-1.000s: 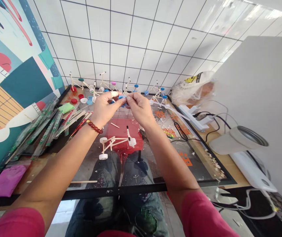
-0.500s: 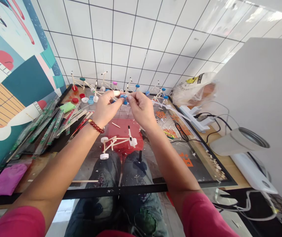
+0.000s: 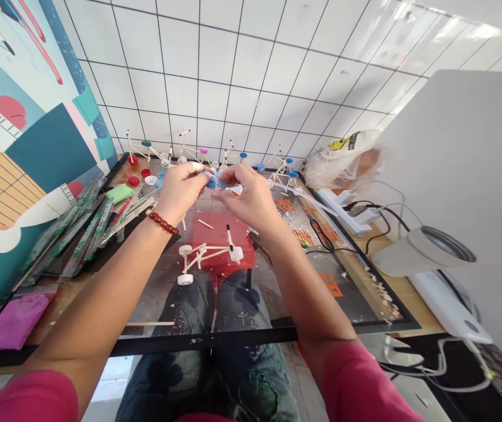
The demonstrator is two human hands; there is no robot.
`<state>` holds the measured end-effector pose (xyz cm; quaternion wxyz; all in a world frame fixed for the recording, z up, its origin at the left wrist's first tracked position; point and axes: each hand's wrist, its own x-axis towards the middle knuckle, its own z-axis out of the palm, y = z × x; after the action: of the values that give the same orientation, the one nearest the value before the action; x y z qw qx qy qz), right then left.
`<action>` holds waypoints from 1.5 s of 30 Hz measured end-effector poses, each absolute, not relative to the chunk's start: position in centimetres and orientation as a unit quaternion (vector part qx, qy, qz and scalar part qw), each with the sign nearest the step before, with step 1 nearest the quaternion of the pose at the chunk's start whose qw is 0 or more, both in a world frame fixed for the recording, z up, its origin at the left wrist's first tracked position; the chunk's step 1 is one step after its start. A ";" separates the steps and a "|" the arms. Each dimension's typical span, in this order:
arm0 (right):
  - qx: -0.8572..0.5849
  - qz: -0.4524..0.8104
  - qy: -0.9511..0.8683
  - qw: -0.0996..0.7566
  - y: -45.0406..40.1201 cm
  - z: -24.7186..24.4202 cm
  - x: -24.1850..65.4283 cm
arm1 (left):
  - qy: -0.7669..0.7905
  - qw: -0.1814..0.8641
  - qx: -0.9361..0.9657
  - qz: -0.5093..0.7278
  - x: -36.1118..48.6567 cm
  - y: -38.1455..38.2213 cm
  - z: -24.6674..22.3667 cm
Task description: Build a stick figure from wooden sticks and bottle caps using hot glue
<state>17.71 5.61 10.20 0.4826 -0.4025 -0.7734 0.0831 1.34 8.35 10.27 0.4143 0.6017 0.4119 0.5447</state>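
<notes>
My left hand [image 3: 179, 192] pinches a small clear plastic packet with blue, clay-like stuff [image 3: 216, 182] between thumb and fingers, above the far half of the table. My right hand [image 3: 253, 196] grips the other side of this packet, its fingers partly covering it. Below and between my forearms, a small wheeled frame of wooden sticks [image 3: 207, 252] stands on the glass tabletop [image 3: 277, 293], with white wheels and a black-tipped upright stick. Neither hand touches it.
Several similar stick frames [image 3: 284, 170] line the back by the tiled wall. Bottle caps [image 3: 134, 180], wrapped sticks [image 3: 79, 234] and a pink packet [image 3: 13, 322] lie left. At right are a plastic bag [image 3: 348, 155], cables, a power strip [image 3: 352, 214] and a tilted grey cylinder [image 3: 418, 252].
Both hands have shifted slightly left and my right fingers have spread more around the packet. More of the clear plastic shows between the hands. The wheeled frame has stayed put.
</notes>
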 end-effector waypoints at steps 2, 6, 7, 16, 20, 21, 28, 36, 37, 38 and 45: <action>-0.428 0.066 -0.756 0.491 5.9 10.2 18.1 | 0.393 0.502 0.582 0.504 1.0 8.2 10.9; -0.481 0.066 -0.703 0.519 6.8 10.0 18.7 | 0.299 0.599 0.598 0.441 0.3 8.3 11.5; -0.490 0.065 -0.691 0.527 6.9 9.9 18.9 | 0.281 0.596 0.613 0.436 0.2 8.4 11.4; -0.495 0.089 -0.663 0.554 7.6 9.7 19.7 | 0.311 0.600 0.513 0.529 1.1 8.8 10.2; -0.473 0.096 -0.694 0.534 7.3 9.8 19.4 | 0.305 0.599 0.490 0.555 1.0 8.9 10.4; -0.472 0.102 -0.698 0.529 7.2 9.8 19.2 | 0.305 0.592 0.490 0.562 0.9 9.0 10.4; -0.447 0.203 -0.705 0.512 7.0 9.4 18.4 | 0.292 0.472 0.594 0.582 1.4 8.4 9.9; -0.424 0.252 -0.692 0.527 6.2 10.0 18.1 | 0.297 0.471 0.547 0.625 1.7 8.6 9.7; -0.413 0.271 -0.694 0.524 6.2 10.0 18.1 | 0.302 0.477 0.530 0.632 1.7 8.6 9.7; -0.404 0.290 -0.697 0.517 6.2 10.0 18.0 | 0.309 0.486 0.515 0.635 1.7 8.6 9.7; -0.448 0.263 -0.700 0.491 7.1 9.6 18.4 | 0.329 0.584 0.441 0.597 1.9 8.1 10.6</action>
<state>18.41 7.09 9.62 0.4907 -0.4480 -0.6996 0.2628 1.88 8.13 10.59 0.5836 0.4411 0.3294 0.5969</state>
